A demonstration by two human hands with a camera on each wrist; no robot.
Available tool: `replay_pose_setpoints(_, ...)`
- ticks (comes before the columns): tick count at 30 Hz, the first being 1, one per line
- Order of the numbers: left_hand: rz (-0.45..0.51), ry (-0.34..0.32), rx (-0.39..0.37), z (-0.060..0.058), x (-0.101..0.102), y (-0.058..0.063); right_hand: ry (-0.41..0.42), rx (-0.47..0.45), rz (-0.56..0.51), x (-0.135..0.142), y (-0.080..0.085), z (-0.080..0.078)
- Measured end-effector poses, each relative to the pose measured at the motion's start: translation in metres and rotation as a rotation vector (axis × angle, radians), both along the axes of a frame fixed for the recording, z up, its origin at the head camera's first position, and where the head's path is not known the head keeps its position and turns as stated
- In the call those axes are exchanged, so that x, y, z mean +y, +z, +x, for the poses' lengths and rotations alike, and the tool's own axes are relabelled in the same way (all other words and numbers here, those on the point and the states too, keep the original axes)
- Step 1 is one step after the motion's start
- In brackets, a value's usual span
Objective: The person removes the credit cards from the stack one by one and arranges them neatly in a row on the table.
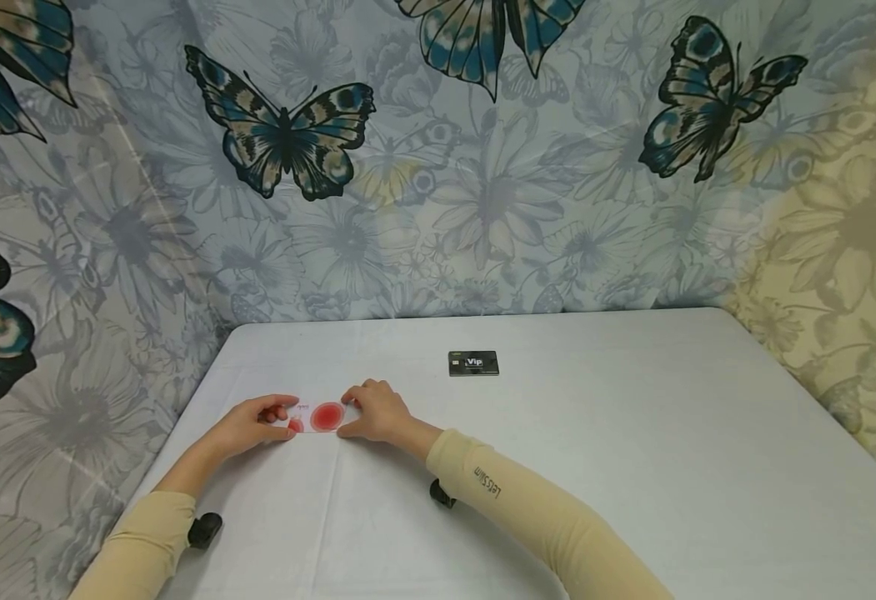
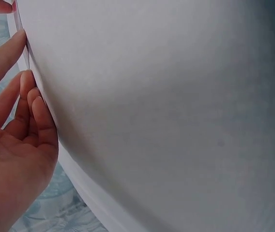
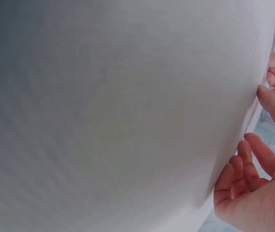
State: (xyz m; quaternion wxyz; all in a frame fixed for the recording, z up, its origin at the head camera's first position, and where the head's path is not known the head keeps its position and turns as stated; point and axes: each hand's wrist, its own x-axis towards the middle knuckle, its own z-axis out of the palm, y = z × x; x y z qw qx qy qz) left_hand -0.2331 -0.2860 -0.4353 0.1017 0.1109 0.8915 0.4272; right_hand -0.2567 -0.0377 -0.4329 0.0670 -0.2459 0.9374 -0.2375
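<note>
While the card [image 1: 327, 417] lies toward the worktop's [image 1: 633, 450] far-left corner, long axis roughly along the far edge, the left hand [image 1: 252, 423] grips its left end and the right hand [image 1: 379, 414] its right, thumbs near side, fingers far side; neither hand is nearer.

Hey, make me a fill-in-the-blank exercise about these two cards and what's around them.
1. The left hand and right hand hold a white card with a big ____ circle.
2. The black card reads ____.
3. Lettering shows on the ____ sleeve.
4. Insects printed on the backdrop are ____.

Missing words: red; Vip; right; butterflies.
</note>
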Motion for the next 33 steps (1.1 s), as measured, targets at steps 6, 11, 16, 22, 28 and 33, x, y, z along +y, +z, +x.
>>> replay_pose_setpoints(6,-0.003,-0.013,0.007,-0.001,-0.001,0.000,0.007,0.016,-0.010,0.001,0.001,0.000)
replay_pose_setpoints(11,-0.012,-0.010,0.019,-0.002,0.000,0.000,0.018,0.003,-0.013,0.002,0.003,0.000)
replay_pose_setpoints(16,-0.079,0.025,0.055,0.002,0.002,0.001,0.061,-0.004,-0.039,0.009,0.005,0.000)
replay_pose_setpoints(22,-0.159,0.051,0.186,0.014,0.014,0.004,0.086,-0.018,-0.127,0.028,0.006,0.002)
replay_pose_setpoints(28,-0.106,0.030,0.262,0.024,0.038,0.007,0.096,-0.067,-0.217,0.056,0.002,0.009)
replay_pose_setpoints(33,-0.060,0.034,0.229,0.030,0.064,0.006,0.087,-0.093,-0.263,0.080,-0.002,0.019)
